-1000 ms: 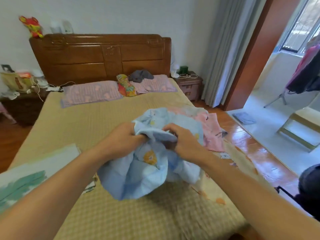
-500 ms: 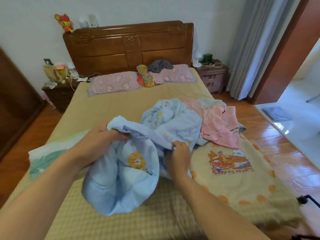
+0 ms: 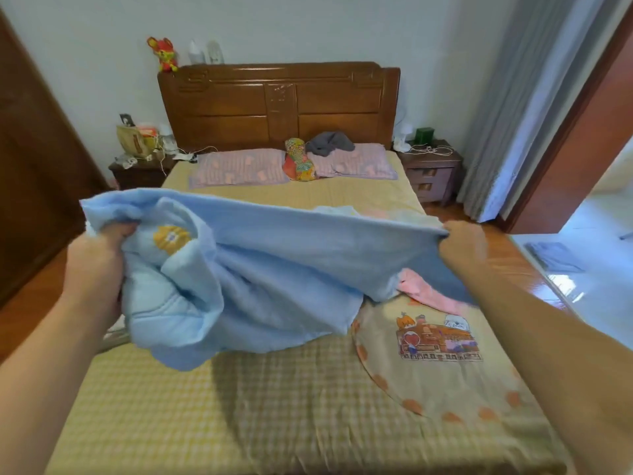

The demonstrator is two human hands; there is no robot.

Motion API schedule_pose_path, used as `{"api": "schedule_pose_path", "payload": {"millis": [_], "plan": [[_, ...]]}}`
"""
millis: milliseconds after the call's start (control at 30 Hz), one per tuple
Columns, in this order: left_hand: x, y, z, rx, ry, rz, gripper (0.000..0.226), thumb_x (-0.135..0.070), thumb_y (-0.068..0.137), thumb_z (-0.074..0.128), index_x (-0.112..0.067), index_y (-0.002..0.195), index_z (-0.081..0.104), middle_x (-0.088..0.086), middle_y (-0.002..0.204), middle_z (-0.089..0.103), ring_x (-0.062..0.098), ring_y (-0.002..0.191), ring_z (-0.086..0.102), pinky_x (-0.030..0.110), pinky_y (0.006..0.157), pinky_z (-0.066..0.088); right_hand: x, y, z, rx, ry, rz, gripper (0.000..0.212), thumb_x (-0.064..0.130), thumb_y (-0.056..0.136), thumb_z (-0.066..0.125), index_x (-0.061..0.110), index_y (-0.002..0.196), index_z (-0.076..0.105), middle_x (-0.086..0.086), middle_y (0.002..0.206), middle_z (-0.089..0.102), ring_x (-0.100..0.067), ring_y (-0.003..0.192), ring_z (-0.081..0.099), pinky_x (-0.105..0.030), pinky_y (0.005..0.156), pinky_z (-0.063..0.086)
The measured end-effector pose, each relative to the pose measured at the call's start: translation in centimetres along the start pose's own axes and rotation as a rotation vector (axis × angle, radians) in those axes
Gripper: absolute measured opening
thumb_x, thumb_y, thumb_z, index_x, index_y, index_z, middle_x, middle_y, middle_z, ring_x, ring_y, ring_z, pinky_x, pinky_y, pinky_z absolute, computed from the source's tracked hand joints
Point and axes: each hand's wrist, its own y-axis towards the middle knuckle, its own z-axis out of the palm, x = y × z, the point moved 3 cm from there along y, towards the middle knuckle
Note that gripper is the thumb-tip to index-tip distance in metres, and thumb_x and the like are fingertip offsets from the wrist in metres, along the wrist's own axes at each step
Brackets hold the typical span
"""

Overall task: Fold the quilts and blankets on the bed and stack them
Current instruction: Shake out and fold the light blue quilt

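A light blue blanket (image 3: 274, 265) with an orange flower print hangs stretched above the bed (image 3: 260, 399). My left hand (image 3: 97, 258) grips its bunched left end. Far to the right, my right hand (image 3: 462, 243) pinches the other end of the top edge, so that edge runs taut between both hands. A pink blanket (image 3: 428, 294) peeks out under the blue one at the right. A beige quilt with a cartoon print (image 3: 442, 358) lies spread on the bed's right side. Whatever lies at the bed's left edge is hidden by the blue blanket.
Two pink pillows (image 3: 239, 168), a colourful bundle (image 3: 299, 161) and a grey garment (image 3: 329, 142) lie by the wooden headboard (image 3: 279, 104). Nightstands (image 3: 430, 169) flank the bed. A dark wardrobe (image 3: 30, 173) stands left; a curtain (image 3: 513, 108) and doorway are at right.
My hands have moved apart, left hand leftward and right hand far to the right, pulling the bunched blue blanket out into a wide stretched sheet lifted off the bed.
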Motion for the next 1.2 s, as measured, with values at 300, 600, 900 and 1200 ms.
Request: {"api": "schedule_pose_path", "payload": {"millis": [300, 600, 900, 1200], "plan": [[25.5, -9.6, -10.2, 0.303, 1.140, -0.583, 0.020, -0.014, 0.090, 0.075, 0.003, 0.100, 0.073, 0.031, 0.108, 0.069, 0.041, 0.099, 0.065, 0.039, 0.074, 0.041, -10.6, -26.7, 14.4, 0.830, -0.387, -0.283, 0.014, 0.013, 0.089, 0.058, 0.024, 0.097, 0.063, -0.004, 0.110, 0.067, -0.028, 0.100, 0.067, -0.032, 0.077, 0.048], [35.7, -18.7, -14.4, 0.723, 1.459, -0.651, 0.046, -0.038, 0.083, 0.073, -0.014, 0.121, 0.064, 0.015, 0.118, 0.070, 0.033, 0.107, 0.067, 0.037, 0.082, 0.052, -14.7, -37.8, 15.1, 0.635, -0.200, 0.341, 0.050, 0.011, 0.094, 0.046, 0.043, 0.130, 0.060, -0.004, 0.120, 0.055, -0.024, 0.097, 0.056, -0.032, 0.071, 0.046], [33.6, -20.3, -15.2, 0.222, 1.305, -0.872, 0.045, -0.034, 0.103, 0.048, 0.000, 0.128, 0.063, 0.023, 0.134, 0.061, 0.037, 0.124, 0.057, 0.038, 0.099, 0.043, -13.7, -40.1, 17.7, 0.557, 0.585, 0.970, 0.035, 0.005, 0.099, 0.042, 0.032, 0.107, 0.065, -0.014, 0.119, 0.061, -0.023, 0.088, 0.066, -0.041, 0.080, 0.059], [31.5, -24.4, -16.2, -0.150, 0.712, -1.078, 0.029, -0.008, 0.091, 0.068, 0.016, 0.107, 0.063, 0.023, 0.083, 0.063, 0.033, 0.074, 0.060, 0.047, 0.071, 0.051, -11.8, -41.0, 18.2, 0.282, 1.241, 1.591, 0.016, 0.006, 0.091, 0.066, 0.007, 0.107, 0.062, -0.010, 0.121, 0.065, -0.023, 0.087, 0.061, -0.039, 0.077, 0.050]]}}
